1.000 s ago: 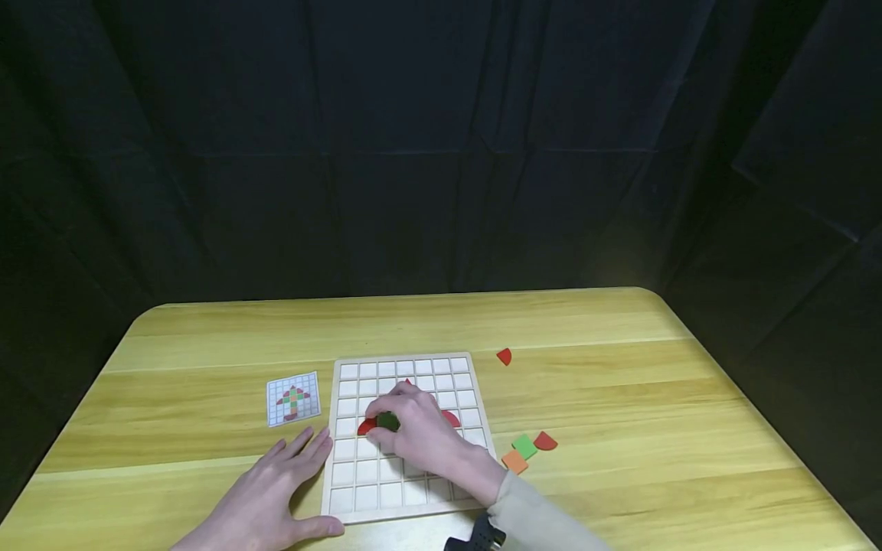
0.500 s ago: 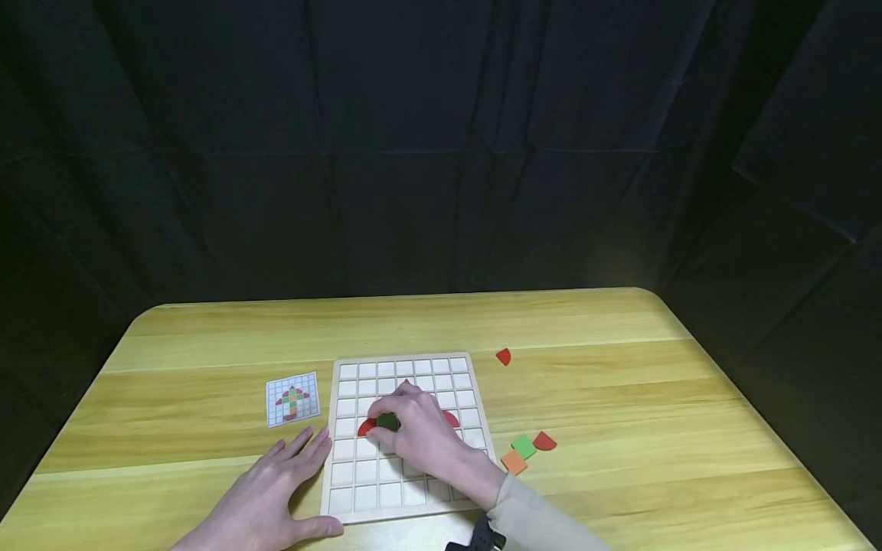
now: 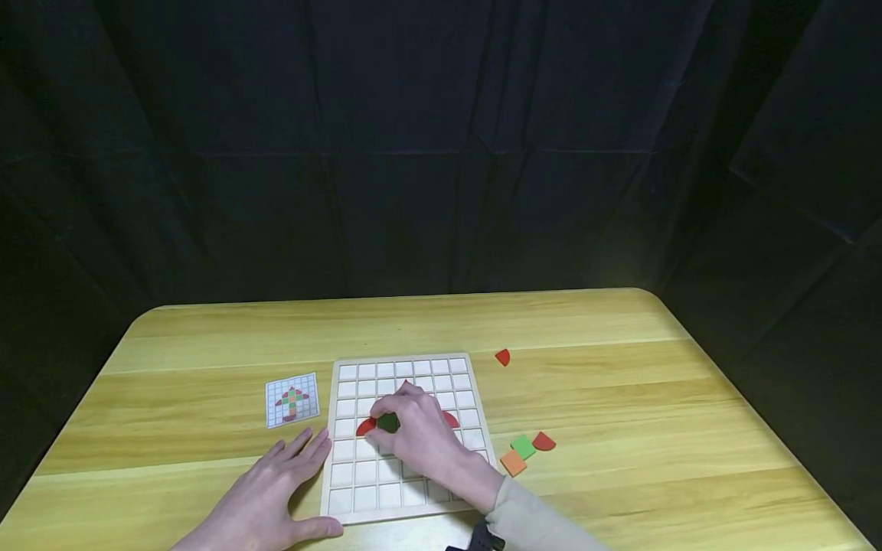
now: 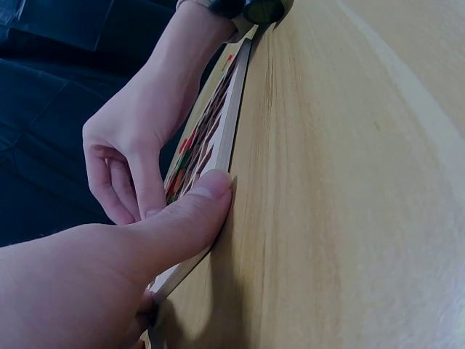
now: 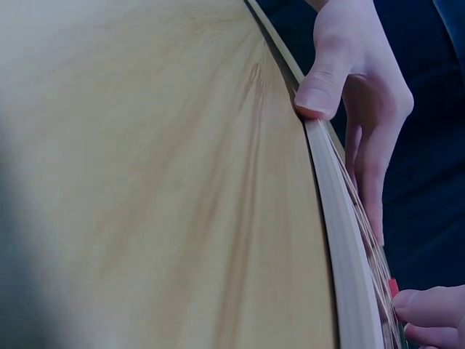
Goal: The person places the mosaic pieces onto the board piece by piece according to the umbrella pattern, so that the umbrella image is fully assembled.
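A pale wooden grid board [image 3: 367, 497] with white cells lies on the table. Over its middle, my right hand [image 3: 423, 432] pinches a green square tile [image 3: 388, 422] between thumb and fingertips, in the hand's shadow. Just left of it is a red quarter-round tile [image 3: 366, 427]; another red tile [image 3: 451, 418] shows right of the hand, and a red tip [image 3: 406, 381] beyond the knuckles. The palm hides the cells beneath. My left hand [image 3: 276, 486] rests with fingers spread along the board's left edge, its thumb [image 4: 200, 200] touching the near corner.
Left of the board lies a pattern card [image 3: 276, 417] with a small red, green and orange figure. To the right are a loose green tile [image 3: 523, 447], an orange tile [image 3: 513, 463] and a red piece [image 3: 543, 441]. Another red piece [image 3: 503, 357] lies farther back. Dark cloth [image 3: 427, 191] hangs behind.
Almost nothing differs. My right hand's fingertips have shifted very slightly around the green tile; the left hand stays in place at the board's edge.
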Available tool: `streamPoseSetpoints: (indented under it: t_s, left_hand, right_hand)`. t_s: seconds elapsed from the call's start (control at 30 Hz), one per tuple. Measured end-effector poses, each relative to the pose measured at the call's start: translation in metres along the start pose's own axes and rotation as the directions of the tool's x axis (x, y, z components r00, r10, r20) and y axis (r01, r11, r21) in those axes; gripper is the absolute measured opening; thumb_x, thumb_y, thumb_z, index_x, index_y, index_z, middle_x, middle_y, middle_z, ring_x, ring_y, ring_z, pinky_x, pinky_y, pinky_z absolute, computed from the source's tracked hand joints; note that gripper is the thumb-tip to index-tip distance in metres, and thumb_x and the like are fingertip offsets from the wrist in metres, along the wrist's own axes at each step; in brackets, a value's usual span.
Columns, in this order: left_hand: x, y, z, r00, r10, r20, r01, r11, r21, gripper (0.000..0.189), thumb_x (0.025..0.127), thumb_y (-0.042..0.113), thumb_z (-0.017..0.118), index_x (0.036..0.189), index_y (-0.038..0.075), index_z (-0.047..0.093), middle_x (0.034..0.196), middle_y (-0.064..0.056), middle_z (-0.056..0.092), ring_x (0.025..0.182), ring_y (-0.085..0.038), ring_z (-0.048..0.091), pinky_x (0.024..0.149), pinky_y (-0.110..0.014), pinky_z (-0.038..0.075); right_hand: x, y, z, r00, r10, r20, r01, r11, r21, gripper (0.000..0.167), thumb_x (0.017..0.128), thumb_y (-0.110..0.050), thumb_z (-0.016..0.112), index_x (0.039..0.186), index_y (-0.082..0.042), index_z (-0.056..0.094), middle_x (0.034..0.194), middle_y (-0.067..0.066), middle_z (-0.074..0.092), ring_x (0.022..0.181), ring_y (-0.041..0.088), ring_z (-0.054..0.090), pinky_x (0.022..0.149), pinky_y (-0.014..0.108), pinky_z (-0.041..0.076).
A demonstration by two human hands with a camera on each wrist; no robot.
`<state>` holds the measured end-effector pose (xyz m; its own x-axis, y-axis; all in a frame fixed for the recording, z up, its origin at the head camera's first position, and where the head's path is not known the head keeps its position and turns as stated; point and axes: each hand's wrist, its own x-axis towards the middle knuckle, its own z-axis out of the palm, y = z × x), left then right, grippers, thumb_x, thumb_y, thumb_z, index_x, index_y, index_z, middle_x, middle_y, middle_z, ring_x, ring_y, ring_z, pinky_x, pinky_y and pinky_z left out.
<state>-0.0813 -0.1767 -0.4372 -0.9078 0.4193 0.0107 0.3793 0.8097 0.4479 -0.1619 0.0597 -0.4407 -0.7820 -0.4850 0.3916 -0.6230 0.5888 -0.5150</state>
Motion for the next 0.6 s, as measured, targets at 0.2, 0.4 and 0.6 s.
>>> streamPoseSetpoints:
  t_s: [0.2, 0.4, 0.6]
  left_hand:
    - [-0.001, 0.001, 0.0, 1.0, 0.008, -0.004, -0.008, 1.0, 0.005, 0.109, 0.073, 0.079, 0.065, 0.146, 0.001, 0.048, 0.154, -0.017, 0.044, 0.139, -0.045, 0.042, 0.103, -0.067, 0.041]
    - [-0.001, 0.0, 0.0, 1.0, -0.001, 0.0, 0.001, 1.0, 0.005, 0.109, 0.072, 0.08, 0.065, 0.147, 0.002, 0.048, 0.155, -0.016, 0.043, 0.14, -0.043, 0.041, 0.105, -0.066, 0.039]
    - [0.0, 0.001, 0.001, 1.0, -0.014, 0.006, 0.015, 1.0, -0.004, 0.11, 0.071, 0.081, 0.065, 0.148, 0.004, 0.047, 0.155, -0.017, 0.043, 0.141, -0.042, 0.041, 0.106, -0.065, 0.038]
  right_hand:
    - [-0.011, 0.009, -0.012, 0.999, 0.011, -0.034, -0.009, 0.999, 0.043, 0.02, 0.078, -0.017, 0.086, 0.095, -0.011, 0.078, 0.091, -0.002, 0.074, 0.086, 0.011, 0.061, 0.073, 0.021, 0.054]
    - [-0.037, 0.034, -0.042, 0.997, 0.01, -0.072, -0.006, 0.999, 0.051, 0.022, 0.077, -0.013, 0.086, 0.098, -0.012, 0.078, 0.09, -0.002, 0.074, 0.087, 0.013, 0.064, 0.073, 0.026, 0.057]
    - [-0.071, 0.072, -0.085, 0.997, 0.05, -0.051, -0.048, 0.998, 0.048, 0.024, 0.077, -0.013, 0.087, 0.099, -0.018, 0.079, 0.092, -0.007, 0.07, 0.084, 0.01, 0.065, 0.072, 0.027, 0.056]
